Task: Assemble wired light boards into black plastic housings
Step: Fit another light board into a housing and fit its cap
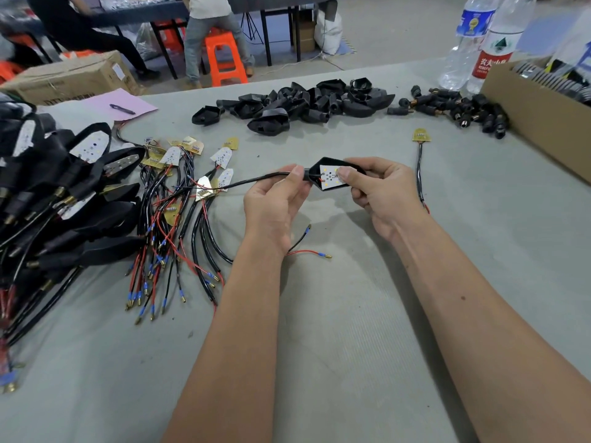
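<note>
- The black housing [323, 177] is being held above the desk [351, 298], near its middle, and every place below is given from this housing.
- The right hand [380, 199] is gripping the housing's wide end, with the thumb lying on the white light board [332, 178] sitting inside it.
- The left hand [275, 203] is pinching the housing's narrow neck, where the black cable [256, 181] is coming out and running off to the left.
- The cable's red and black ends [307, 247] are lying on the desk just below the housing, by the left wrist.
- A heap of empty housings [297, 105] is lying beyond the housing, towards the far edge of the desk.
- Small black connectors [460, 108] are lying beyond it and to the right, beside a cardboard box [540, 123].
- Loose wired boards [185, 199] are spreading out to the left of the housing.
- Finished units [54, 199] are piling up farther left still.
- A single wired board [421, 135] is lying to the right of the housing, well apart from it.
- Two water bottles [479, 43] are standing beyond the housing on the right.
</note>
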The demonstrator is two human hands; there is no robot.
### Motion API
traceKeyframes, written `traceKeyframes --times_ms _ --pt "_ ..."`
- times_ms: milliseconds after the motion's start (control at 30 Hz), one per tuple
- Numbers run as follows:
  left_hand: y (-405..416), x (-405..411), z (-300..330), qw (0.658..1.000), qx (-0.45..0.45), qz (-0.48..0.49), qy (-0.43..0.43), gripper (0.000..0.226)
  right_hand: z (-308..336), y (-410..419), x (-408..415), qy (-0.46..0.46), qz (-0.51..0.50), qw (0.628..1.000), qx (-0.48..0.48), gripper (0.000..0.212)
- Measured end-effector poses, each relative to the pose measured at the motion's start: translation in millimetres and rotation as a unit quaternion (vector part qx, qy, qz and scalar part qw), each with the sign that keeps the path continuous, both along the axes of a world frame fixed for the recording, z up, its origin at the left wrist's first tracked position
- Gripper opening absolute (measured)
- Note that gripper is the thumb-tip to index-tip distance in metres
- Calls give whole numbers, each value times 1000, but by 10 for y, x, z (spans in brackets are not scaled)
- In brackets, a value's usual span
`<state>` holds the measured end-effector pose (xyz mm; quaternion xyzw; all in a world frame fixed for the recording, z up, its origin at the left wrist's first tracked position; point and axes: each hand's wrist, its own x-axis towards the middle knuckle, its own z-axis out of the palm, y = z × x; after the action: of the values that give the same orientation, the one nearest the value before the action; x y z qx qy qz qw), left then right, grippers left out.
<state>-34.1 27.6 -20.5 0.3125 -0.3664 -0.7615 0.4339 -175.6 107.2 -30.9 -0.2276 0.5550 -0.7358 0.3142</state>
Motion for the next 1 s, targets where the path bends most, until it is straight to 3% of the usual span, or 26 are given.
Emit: traceKeyframes --times_ms 267,567,700,800,900,1000 --pt "38 -46 -30 1000 -8 22 -12 3 -15 -44 62 -13 16 1000 -11 3" --pt "73 -124 3 1000 23 -2 10 5 -12 -64 81 10 -44 999 2 11" --pt "-90 -1 66 987 127 51 84 35 40 17 -76 16 -68 997 27 12" --pt "-315 183 70 978 129 119 116 43 84 138 -258 37 -64 992 101 13" --pt "-471 272 48 980 103 149 76 43 117 270 -394 83 1 979 185 12" --pt "-538 187 31 992 21 106 -64 36 198 385 -429 180 118 935 281 19"
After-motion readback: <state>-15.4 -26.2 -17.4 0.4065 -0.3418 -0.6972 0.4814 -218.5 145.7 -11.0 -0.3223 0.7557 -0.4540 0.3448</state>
